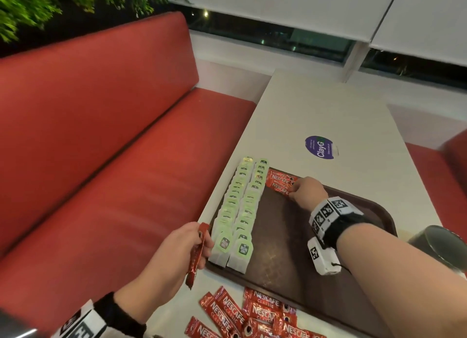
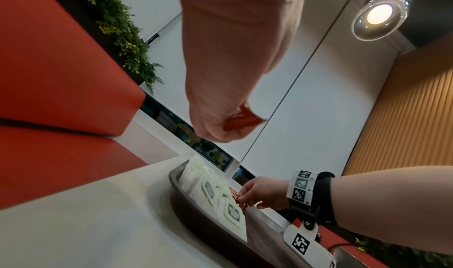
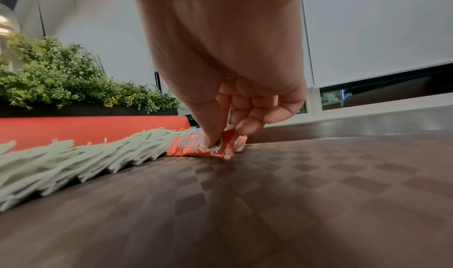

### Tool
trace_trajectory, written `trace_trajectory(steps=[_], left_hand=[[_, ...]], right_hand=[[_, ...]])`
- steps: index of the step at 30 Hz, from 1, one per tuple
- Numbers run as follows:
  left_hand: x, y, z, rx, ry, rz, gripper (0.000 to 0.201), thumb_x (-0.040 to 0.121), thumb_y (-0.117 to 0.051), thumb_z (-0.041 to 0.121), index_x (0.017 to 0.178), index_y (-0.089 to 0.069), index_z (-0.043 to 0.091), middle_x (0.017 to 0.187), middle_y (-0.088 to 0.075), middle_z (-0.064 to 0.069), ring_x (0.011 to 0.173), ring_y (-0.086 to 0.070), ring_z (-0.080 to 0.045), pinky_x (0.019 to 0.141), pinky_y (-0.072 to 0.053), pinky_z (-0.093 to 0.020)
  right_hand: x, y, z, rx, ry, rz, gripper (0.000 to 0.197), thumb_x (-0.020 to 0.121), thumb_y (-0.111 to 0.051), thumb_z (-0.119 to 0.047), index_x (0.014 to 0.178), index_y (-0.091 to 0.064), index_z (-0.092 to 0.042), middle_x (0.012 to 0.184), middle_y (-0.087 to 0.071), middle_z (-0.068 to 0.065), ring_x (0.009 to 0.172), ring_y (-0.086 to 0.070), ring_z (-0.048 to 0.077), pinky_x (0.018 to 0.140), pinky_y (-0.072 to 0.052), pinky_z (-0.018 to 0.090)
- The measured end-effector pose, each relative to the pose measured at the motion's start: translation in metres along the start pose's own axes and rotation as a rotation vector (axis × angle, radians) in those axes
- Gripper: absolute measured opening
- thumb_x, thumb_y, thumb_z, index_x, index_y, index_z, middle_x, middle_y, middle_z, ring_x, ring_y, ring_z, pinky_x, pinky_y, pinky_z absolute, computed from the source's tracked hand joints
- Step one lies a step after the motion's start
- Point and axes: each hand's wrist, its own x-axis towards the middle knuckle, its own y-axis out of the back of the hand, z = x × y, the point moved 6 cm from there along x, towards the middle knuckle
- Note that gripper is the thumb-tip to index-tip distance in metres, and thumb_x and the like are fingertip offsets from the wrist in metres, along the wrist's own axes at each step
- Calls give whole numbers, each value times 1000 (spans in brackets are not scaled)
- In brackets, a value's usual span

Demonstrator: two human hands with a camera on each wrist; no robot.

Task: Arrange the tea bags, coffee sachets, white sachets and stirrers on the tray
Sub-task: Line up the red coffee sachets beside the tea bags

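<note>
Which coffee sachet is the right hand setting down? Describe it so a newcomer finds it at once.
Start at the brown tray, where two rows of green tea bags line its left side. At their far end lie a few red coffee sachets; the one meant is the nearest sachet, the only one pinched by the right hand.

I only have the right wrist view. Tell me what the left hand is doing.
Observer: The left hand grips a coffee sachet in the air, just left of the tray.
Operator: Report where the other sachets are.
Observer: A loose pile of sachets lies on the table, off the tray's near edge.
Operator: Describe the tea bag layout.
Observer: The tea bags form two overlapping rows along the tray's left side.
</note>
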Motion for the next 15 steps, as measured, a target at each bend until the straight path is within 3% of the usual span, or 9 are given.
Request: trace_trajectory(steps=[2, 7, 11, 15], left_hand=[[0, 3, -4, 11, 6, 16, 28, 88, -34, -5, 76, -60, 0, 65, -60, -7, 58, -50, -17, 56, -42, -29], [-2, 2, -9, -8, 40, -5, 22, 95, -41, 1, 92, -62, 4, 73, -63, -9, 56, -54, -14, 53, -45, -27], [-7, -6, -4, -40, 50, -69, 20, 98, -43, 9, 104, -60, 17, 81, -62, -9, 56, -53, -18, 44, -42, -28], [-9, -10, -2, -38, 84, -106, 30, 92, -38, -1, 106, -60, 15, 78, -60, -9, 52, -48, -17, 40, -36, -26]], right_hand=[[2, 2, -4, -2, 0, 42, 6, 83, -65, -19, 78, -63, -21, 91, -66, 3, 91, -62, 23, 82, -50, 32], [6, 7, -9, -119, 32, 90, 5, 87, -61, -23, 91, -61, -21, 99, -64, 3, 98, -60, 25, 89, -46, 36], [8, 6, -10, -183, 65, 107, 7, 89, -57, -25, 94, -59, -21, 102, -64, 4, 98, -60, 26, 89, -45, 37], [9, 2, -15, -273, 132, 154, 18, 90, -56, -28, 106, -57, -19, 106, -62, 5, 99, -60, 27, 86, -44, 37]])
